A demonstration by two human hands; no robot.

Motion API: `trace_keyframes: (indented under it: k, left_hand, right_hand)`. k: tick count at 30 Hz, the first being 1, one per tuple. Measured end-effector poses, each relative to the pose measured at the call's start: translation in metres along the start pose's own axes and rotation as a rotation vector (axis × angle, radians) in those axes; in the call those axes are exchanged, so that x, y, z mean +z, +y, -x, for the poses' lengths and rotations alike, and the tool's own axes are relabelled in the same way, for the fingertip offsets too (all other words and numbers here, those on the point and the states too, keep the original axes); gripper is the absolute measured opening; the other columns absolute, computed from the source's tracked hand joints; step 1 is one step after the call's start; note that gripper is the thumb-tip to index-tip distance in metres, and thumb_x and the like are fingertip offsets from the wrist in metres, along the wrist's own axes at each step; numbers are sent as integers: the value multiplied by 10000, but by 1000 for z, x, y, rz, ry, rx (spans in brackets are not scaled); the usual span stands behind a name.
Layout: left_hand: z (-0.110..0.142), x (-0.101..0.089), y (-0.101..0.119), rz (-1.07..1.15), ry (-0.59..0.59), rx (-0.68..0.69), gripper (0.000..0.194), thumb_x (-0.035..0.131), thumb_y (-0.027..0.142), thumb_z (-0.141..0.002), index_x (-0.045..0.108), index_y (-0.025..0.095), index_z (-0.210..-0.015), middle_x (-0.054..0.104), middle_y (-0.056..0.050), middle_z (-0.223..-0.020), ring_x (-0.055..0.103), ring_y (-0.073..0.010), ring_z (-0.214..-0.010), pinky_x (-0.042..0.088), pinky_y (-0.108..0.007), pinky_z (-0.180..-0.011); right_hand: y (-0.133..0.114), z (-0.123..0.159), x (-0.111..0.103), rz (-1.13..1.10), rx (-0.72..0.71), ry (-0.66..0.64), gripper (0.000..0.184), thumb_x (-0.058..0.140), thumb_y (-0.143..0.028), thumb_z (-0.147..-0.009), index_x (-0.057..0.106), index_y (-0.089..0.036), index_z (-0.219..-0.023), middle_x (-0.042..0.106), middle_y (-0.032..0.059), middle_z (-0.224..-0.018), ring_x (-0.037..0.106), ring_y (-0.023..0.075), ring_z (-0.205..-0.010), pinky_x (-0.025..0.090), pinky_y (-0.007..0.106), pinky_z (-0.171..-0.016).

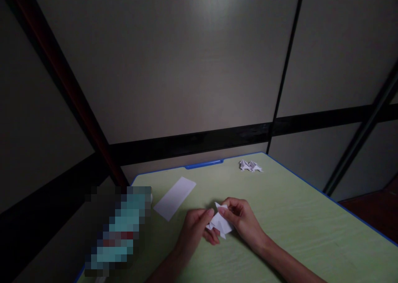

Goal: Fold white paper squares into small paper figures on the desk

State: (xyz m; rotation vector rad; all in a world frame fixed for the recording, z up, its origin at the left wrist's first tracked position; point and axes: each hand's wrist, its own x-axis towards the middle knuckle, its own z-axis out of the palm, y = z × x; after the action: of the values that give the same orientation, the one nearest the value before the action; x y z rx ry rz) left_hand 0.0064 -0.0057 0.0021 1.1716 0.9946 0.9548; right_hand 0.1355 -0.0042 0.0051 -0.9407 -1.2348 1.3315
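Observation:
Between my hands is a piece of folded white paper (221,224), with pointed flaps sticking out at its top and bottom. My left hand (197,225) pinches its left side, thumb on top and fingers curled beneath. On the upper right side, my right hand (241,216) grips the paper with its thumb pressed on the face. The fingers behind the paper are partly hidden. Two small folded white paper figures (250,166) sit side by side near the far right corner. A flat rectangular strip of white paper (175,198) lies to the left of my hands.
The light green table (298,216) has a blue edge and a blue raised strip (204,164) at its far side. A pixelated teal object (124,229) lies along the left edge. Behind the table stand large grey panels (192,67) with a dark band.

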Motion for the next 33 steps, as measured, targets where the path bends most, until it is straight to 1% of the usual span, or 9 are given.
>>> trace_keyframes:
  k: [3, 6, 13, 18, 21, 24, 29, 33]
  left_hand:
    - [0, 0, 0, -29, -44, -16, 361, 505, 428, -602, 528, 83, -497, 550, -17, -403, 488, -81, -291, 370, -160, -297]
    - [0, 0, -1, -43, -76, -24, 372, 505, 440, -598, 529, 86, -485, 541, -12, -390, 480, -77, -279, 354, -152, -282]
    - [-1, -1, -6, -78, -91, 23, 328, 483, 380, -649, 500, 106, -468, 520, 13, -381, 472, -63, -280, 346, -140, -286]
    - [2, 2, -3, -139, -41, 77, 299, 470, 337, -666, 489, 111, -472, 506, 20, -372, 447, -52, -269, 333, -137, -284]
    - [5, 4, 0, -187, 14, 99, 281, 471, 318, -666, 485, 114, -472, 497, 26, -370, 439, -50, -272, 333, -140, -290]
    - [7, 5, -1, -232, 43, 124, 260, 469, 302, -669, 497, 113, -491, 506, 21, -390, 448, -55, -290, 347, -147, -309]
    - [7, 7, -4, -293, 41, 151, 249, 454, 279, -678, 497, 116, -494, 510, 16, -395, 445, -55, -298, 353, -151, -320]
    - [7, 5, -3, -294, 38, 149, 243, 441, 280, -679, 492, 117, -506, 518, 11, -411, 446, -57, -298, 355, -156, -321]
  right_hand:
    - [1, 0, 0, 29, -13, -6, 296, 619, -388, -550, 487, -129, -492, 455, -47, -388, 384, 61, -351, 279, 181, -350]
    - [0, 1, -1, 46, -4, -8, 294, 632, -385, -532, 486, -131, -499, 446, -50, -393, 381, 64, -357, 280, 184, -352]
    - [-5, 4, 0, 57, -13, 9, 263, 619, -351, -563, 471, -138, -516, 442, -53, -421, 387, 65, -378, 285, 182, -365]
    - [-3, 3, 1, 46, 21, 11, 255, 596, -345, -583, 469, -133, -517, 449, -49, -409, 387, 62, -365, 273, 177, -352]
    - [-1, 0, 2, 43, 37, 5, 252, 616, -324, -554, 469, -128, -499, 460, -47, -407, 383, 55, -359, 276, 176, -356]
    - [1, -1, 1, 46, 66, -24, 255, 624, -317, -538, 462, -130, -479, 468, -46, -399, 391, 58, -355, 282, 180, -357]
    - [2, 1, -1, 47, 64, -51, 247, 608, -319, -564, 465, -130, -493, 485, -38, -401, 409, 67, -354, 286, 182, -355]
    - [0, 2, -1, -15, 76, -91, 283, 576, -363, -595, 489, -112, -498, 495, -25, -407, 392, 55, -340, 272, 174, -345]
